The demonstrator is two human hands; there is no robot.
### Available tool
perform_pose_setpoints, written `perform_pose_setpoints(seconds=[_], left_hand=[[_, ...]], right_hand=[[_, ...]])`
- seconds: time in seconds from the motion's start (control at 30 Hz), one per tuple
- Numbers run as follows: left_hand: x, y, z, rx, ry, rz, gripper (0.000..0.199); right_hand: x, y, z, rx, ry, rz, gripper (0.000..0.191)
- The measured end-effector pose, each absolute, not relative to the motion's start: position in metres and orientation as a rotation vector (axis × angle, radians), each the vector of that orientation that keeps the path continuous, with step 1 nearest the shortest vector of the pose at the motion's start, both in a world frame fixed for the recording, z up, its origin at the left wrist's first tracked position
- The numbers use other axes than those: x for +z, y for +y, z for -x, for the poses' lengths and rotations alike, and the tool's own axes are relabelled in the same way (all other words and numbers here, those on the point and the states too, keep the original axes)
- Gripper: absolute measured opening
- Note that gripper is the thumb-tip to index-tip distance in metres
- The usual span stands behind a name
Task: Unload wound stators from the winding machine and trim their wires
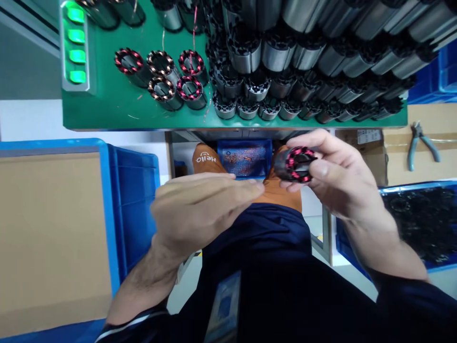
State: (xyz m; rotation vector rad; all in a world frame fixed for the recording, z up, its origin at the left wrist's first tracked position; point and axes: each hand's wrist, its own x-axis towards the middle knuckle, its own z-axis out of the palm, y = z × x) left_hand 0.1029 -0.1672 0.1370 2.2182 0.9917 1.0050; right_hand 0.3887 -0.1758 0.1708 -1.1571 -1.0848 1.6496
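Observation:
Between the thumb and fingers of my right hand (335,176) is a dark metal stator (285,164) wound with pink-red wire, its wound end turned to the right. My left hand (203,205) is to the left of it, apart from the stator, back of the hand up. Its fingers are pressed together and point right; what they hold, if anything, is hidden. Several stators with red or copper windings (193,90) stand at the left of the green table (100,107). Rows of stators without visible wire (278,52) fill its middle and right.
Green-lit indicators (76,56) stand at the table's left end. A blue crate with cardboard (53,228) is at left. Pliers (421,143) lie on a cardboard box (442,166) at right, above a blue bin of black parts (424,219). A blue tray (244,159) sits below the table.

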Motion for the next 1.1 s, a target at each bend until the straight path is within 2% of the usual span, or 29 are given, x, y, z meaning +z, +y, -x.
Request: perform_pose_setpoints(seconds=[0.1,0.17,0.23,0.4,0.6,0.7,0.8,0.9,1.1], left_hand=[[0.103,-0.158,-0.108,0.935,0.994,-2.23,0.012],[0.091,-0.155,-0.114,0.886,1.053,-2.036,0.01],[0.095,-0.153,-0.123,1.009,1.071,-1.791,0.002],[0.131,-0.153,-0.145,1.242,0.877,-1.481,0.018],[0.115,-0.158,-0.154,0.993,0.817,-1.092,0.032],[0.113,-0.161,-0.153,1.01,0.836,-1.088,0.028],[0.124,-0.161,-0.155,1.043,0.875,-1.207,0.036],[0.128,-0.162,-0.159,1.08,0.877,-1.252,0.026],[0.102,-0.162,-0.162,0.934,0.811,-1.021,0.03]], right_hand=[[0.174,-0.179,-0.397,1.588,-1.094,1.032,0.033],[0.179,-0.183,-0.4,1.481,-1.175,1.087,0.033],[0.182,-0.186,-0.398,1.378,-1.261,1.246,0.038],[0.182,-0.182,-0.386,1.329,-1.322,1.22,0.049],[0.18,-0.186,-0.395,1.339,-1.284,1.188,0.037],[0.175,-0.187,-0.397,1.353,-1.331,1.163,0.036],[0.168,-0.185,-0.394,1.322,-1.335,1.139,0.04],[0.163,-0.185,-0.392,1.308,-1.303,1.153,0.047],[0.162,-0.193,-0.402,1.425,-1.232,1.166,0.047]])
